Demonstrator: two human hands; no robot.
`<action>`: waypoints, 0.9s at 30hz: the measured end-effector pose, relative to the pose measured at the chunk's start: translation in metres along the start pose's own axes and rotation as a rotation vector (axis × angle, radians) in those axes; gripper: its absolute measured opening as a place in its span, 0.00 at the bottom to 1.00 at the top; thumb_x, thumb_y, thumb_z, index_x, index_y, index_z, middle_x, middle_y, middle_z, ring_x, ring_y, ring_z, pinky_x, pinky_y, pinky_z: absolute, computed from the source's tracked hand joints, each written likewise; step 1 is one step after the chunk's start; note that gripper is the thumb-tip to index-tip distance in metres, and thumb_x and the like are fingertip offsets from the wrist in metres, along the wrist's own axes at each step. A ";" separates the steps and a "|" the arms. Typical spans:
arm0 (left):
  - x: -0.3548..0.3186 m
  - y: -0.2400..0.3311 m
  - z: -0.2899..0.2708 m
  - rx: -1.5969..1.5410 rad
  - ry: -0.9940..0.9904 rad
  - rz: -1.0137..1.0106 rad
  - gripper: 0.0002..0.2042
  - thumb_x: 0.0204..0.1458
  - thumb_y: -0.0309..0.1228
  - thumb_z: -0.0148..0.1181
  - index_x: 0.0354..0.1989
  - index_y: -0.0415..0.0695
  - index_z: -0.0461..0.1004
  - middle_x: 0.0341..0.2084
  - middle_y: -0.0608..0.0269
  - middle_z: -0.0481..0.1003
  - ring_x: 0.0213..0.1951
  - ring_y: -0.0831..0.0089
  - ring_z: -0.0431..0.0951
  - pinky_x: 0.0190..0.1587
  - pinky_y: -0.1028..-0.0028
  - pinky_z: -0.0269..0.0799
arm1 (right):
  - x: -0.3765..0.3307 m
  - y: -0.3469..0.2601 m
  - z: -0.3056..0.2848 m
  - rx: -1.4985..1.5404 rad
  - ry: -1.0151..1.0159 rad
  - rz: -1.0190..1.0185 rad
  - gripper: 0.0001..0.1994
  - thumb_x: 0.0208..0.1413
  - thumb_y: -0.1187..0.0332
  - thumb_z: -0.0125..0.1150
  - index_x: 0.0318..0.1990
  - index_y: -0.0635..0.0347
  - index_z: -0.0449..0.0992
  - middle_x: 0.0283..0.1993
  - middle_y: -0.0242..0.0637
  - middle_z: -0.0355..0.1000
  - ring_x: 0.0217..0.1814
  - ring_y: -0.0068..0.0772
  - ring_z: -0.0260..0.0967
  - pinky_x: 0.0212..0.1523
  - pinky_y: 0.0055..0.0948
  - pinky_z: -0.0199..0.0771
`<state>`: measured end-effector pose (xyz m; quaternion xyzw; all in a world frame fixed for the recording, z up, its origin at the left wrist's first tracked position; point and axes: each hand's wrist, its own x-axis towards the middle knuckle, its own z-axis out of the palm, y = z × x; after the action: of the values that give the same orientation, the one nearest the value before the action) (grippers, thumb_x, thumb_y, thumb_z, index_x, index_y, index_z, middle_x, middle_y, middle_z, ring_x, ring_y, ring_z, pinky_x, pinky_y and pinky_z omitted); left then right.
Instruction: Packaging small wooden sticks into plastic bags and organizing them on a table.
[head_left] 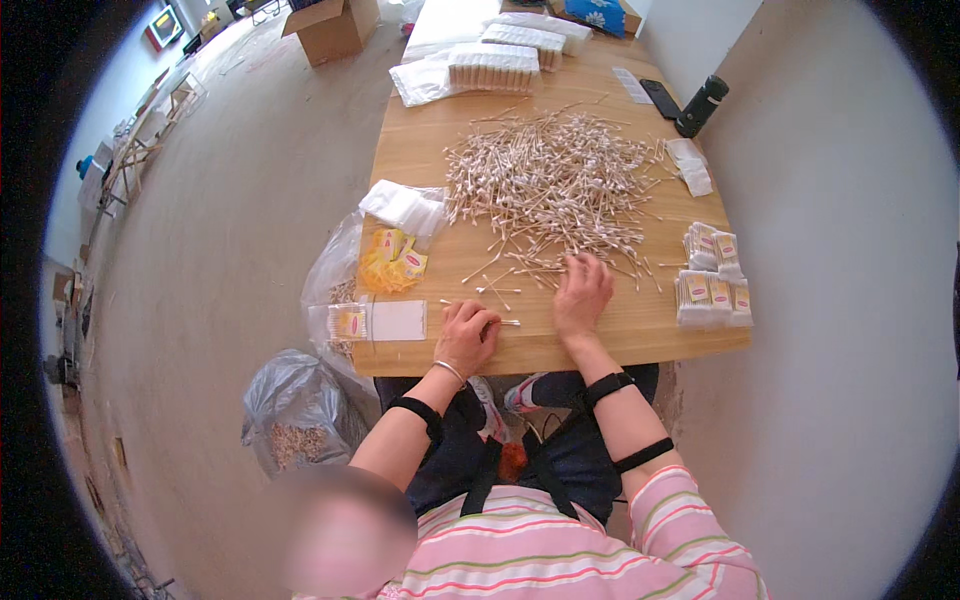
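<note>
A large loose heap of cotton swabs [555, 175] with white tips lies across the middle of the wooden table [405, 160]. At the heap's near edge my right hand [583, 295] is closed, fingertips pinched down on swabs there; how many is hidden. My left hand [467, 337] rests near the table's front edge, closed around cotton swabs whose tips stick out on both sides. A few stray swabs [497, 290] lie between the hands and the heap. Left of my left hand are a white card [398, 321] and a clear packet of swabs [347, 321] with a yellow label.
Yellow labels [393, 265] and clear bags [405, 207] lie at the left edge. Filled swab packets [712, 298] stand at the right. Bundled packs [493, 68], a phone [659, 98] and a black bottle [702, 106] are farther back. A grey bag [300, 410] sits on the floor.
</note>
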<state>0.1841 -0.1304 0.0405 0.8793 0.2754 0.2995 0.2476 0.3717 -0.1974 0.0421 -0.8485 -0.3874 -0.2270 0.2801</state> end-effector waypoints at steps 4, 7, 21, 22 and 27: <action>0.001 0.002 -0.002 -0.001 -0.008 0.003 0.04 0.43 0.27 0.61 0.30 0.47 0.76 0.30 0.60 0.72 0.39 0.57 0.71 0.45 0.63 0.66 | -0.005 -0.034 -0.007 0.302 -0.333 -0.228 0.10 0.46 0.67 0.62 0.38 0.53 0.77 0.45 0.31 0.69 0.53 0.38 0.60 0.53 0.40 0.59; 0.002 0.003 -0.001 -0.002 0.019 0.025 0.04 0.42 0.27 0.62 0.29 0.47 0.76 0.30 0.60 0.72 0.38 0.57 0.71 0.45 0.63 0.66 | -0.008 -0.045 0.004 0.281 -0.321 -0.323 0.09 0.47 0.65 0.60 0.38 0.49 0.78 0.43 0.29 0.69 0.54 0.37 0.59 0.53 0.40 0.59; 0.003 -0.003 0.003 0.135 0.253 -0.176 0.21 0.42 0.27 0.58 0.48 0.41 0.65 0.49 0.49 0.67 0.56 0.52 0.62 0.60 0.55 0.54 | -0.030 -0.025 -0.009 0.321 -0.266 -0.187 0.06 0.45 0.66 0.63 0.34 0.49 0.79 0.37 0.27 0.69 0.48 0.36 0.61 0.49 0.38 0.58; 0.003 -0.005 0.004 0.070 0.237 -0.185 0.20 0.42 0.26 0.59 0.47 0.40 0.67 0.48 0.48 0.68 0.54 0.50 0.64 0.59 0.57 0.57 | -0.030 -0.024 -0.009 0.318 -0.265 -0.186 0.06 0.45 0.66 0.63 0.34 0.49 0.79 0.37 0.27 0.69 0.48 0.36 0.61 0.49 0.38 0.58; -0.004 -0.009 0.006 -0.068 0.036 -0.185 0.18 0.42 0.24 0.59 0.45 0.40 0.69 0.45 0.49 0.70 0.53 0.51 0.66 0.58 0.60 0.61 | -0.029 -0.022 -0.004 0.278 -0.237 -0.100 0.06 0.46 0.66 0.62 0.34 0.48 0.78 0.38 0.26 0.69 0.49 0.36 0.60 0.49 0.40 0.57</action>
<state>0.1821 -0.1285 0.0296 0.8356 0.3497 0.3003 0.2989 0.3361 -0.2036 0.0342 -0.8022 -0.4869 -0.0837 0.3353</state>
